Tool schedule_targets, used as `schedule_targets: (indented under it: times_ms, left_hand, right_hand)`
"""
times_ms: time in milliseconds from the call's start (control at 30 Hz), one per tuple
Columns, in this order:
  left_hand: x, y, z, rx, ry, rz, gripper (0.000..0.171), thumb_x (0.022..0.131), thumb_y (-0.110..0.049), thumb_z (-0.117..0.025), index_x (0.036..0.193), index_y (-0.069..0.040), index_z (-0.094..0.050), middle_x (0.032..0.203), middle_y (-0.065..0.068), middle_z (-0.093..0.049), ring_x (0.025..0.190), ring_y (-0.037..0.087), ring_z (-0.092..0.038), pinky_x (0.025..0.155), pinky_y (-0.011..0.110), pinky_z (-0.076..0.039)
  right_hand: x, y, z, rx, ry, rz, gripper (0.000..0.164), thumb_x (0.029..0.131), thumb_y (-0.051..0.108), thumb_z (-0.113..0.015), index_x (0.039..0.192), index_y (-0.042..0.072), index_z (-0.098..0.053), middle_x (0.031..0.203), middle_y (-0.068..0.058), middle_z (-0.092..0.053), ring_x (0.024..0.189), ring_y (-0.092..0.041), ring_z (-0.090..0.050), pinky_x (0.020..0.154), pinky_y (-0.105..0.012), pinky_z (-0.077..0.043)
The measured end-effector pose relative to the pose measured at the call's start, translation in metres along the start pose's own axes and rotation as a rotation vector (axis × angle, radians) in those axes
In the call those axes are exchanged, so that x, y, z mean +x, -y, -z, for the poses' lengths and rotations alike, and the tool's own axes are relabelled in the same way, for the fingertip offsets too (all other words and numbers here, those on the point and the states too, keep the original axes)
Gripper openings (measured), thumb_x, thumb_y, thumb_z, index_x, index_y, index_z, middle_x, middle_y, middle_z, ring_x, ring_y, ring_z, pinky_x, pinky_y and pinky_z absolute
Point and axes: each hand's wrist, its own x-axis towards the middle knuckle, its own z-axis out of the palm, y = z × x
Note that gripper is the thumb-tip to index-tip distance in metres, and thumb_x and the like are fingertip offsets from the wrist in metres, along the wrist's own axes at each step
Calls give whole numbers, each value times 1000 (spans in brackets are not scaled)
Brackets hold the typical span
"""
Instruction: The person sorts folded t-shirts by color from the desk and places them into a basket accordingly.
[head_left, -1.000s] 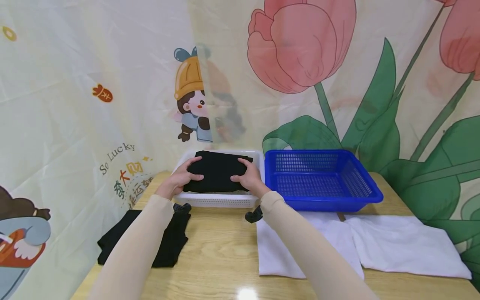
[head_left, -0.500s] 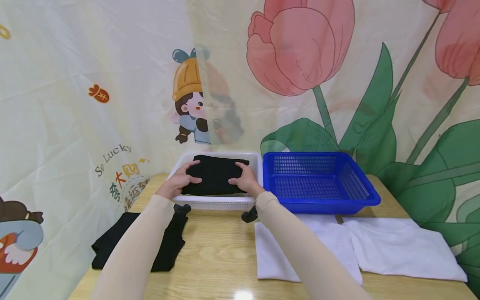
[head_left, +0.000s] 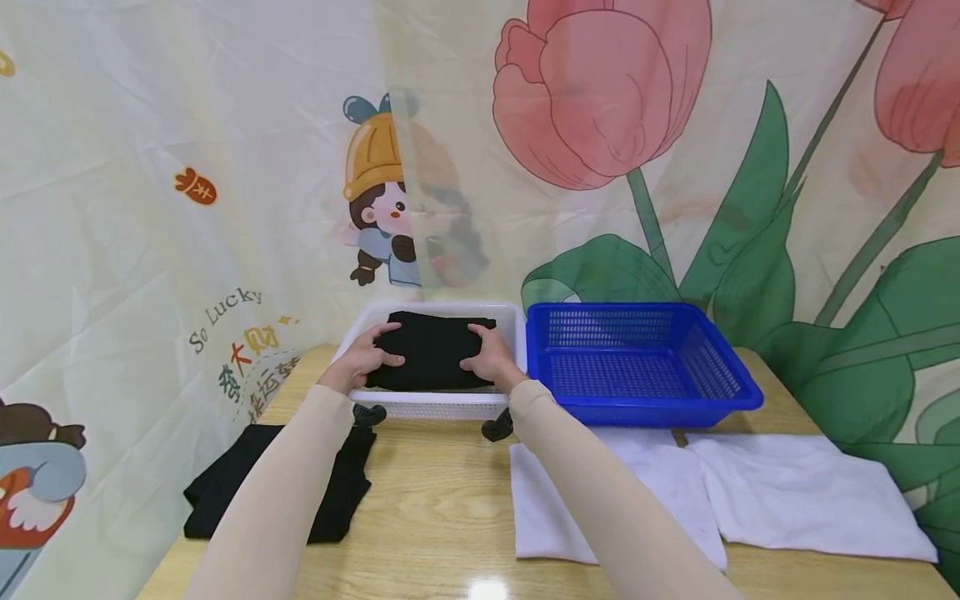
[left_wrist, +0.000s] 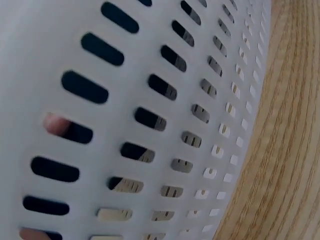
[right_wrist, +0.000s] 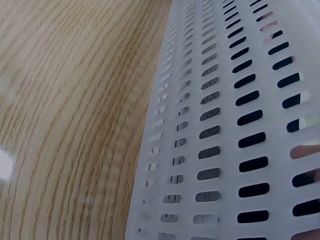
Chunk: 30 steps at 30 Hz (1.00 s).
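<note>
A folded black garment (head_left: 431, 350) lies inside the white perforated basket (head_left: 435, 401) at the back of the table. My left hand (head_left: 363, 358) grips its left end, the thumb on top and the fingers spread toward the far side. At the other end, my right hand (head_left: 491, 357) holds it in the same way. Both wrist views look at the slotted outside of the basket wall (left_wrist: 30, 100). Through the slots, dark cloth and bits of fingers (left_wrist: 56, 124) show. The undersides of both hands are hidden.
A blue plastic basket (head_left: 637, 412) stands against the white one on the right. Two white folded garments (head_left: 817, 496) lie in front of it, partly under my right arm. Another black garment (head_left: 232, 475) lies at left, partly behind my left arm. A printed curtain hangs behind.
The black garment has come slightly lower in the white basket, both hands still holding its ends. In the last half second almost nothing has moved; the head view has shifted a little.
</note>
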Motion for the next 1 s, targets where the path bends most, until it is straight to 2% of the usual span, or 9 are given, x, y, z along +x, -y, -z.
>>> schedule_targets:
  times_ms: [100,200,333,500,600,667,800,900,1000]
  left_hand:
    - [-1,1,2,34,-4,2,83,97,-3,-74,167,-24,-35,178,11,-9,152,41,-29,121,53,-33]
    - [1,3,3,62,-6,0,82,97,-3,-74,166,-24,-35,177,14,-8,155,43,-23,124,55,-29]
    - [7,6,5,73,-5,22,83,96,-4,-76,165,-27,-36,178,15,-5,159,43,-16,127,59,-21]
    - [12,11,7,73,-4,53,86,94,-6,-79,165,-31,-37,178,13,-3,159,42,-16,127,58,-22]
    - [13,11,7,105,5,39,87,93,-7,-80,165,-27,-36,177,19,-3,158,46,-18,124,59,-27]
    - [15,13,7,120,6,55,84,94,-8,-80,164,-28,-39,177,19,-5,158,44,-18,123,58,-29]
    - [18,18,6,151,28,87,80,95,-4,-76,163,-24,-39,177,18,-7,161,41,-14,126,58,-24]
    - [14,17,5,192,40,86,78,96,0,-74,163,-17,-39,176,20,-9,160,41,-16,127,58,-22]
    - [7,10,3,261,51,74,78,96,3,-71,164,-11,-36,175,23,-14,156,41,-23,126,56,-26]
  right_hand:
    - [0,2,-3,-58,8,7,83,94,5,-81,165,18,-39,175,-18,-22,160,-40,-21,119,-54,-41]
    - [-2,4,-6,-100,7,12,85,92,5,-82,165,16,-39,173,-20,-26,160,-40,-23,122,-53,-37]
    - [1,3,-8,-121,3,6,86,90,3,-84,164,14,-41,172,-21,-28,160,-40,-24,123,-52,-36]
    - [5,-1,-8,-130,15,2,87,89,2,-85,163,15,-42,172,-20,-29,160,-39,-24,123,-52,-36]
    - [6,-3,-6,-143,30,8,87,88,2,-86,163,14,-43,170,-20,-34,157,-40,-31,122,-52,-38]
    - [6,-3,-5,-157,46,7,87,87,4,-87,162,13,-44,167,-20,-37,154,-40,-36,121,-52,-39]
    - [3,-3,-5,-182,77,-9,85,88,7,-88,161,12,-45,165,-20,-41,151,-41,-39,121,-53,-39]
    - [1,-2,-5,-176,86,-33,81,89,8,-87,160,11,-47,165,-21,-41,151,-40,-40,121,-52,-39]
    - [0,-2,-4,-133,90,-78,79,90,8,-85,159,10,-47,165,-22,-39,149,-41,-41,118,-52,-42]
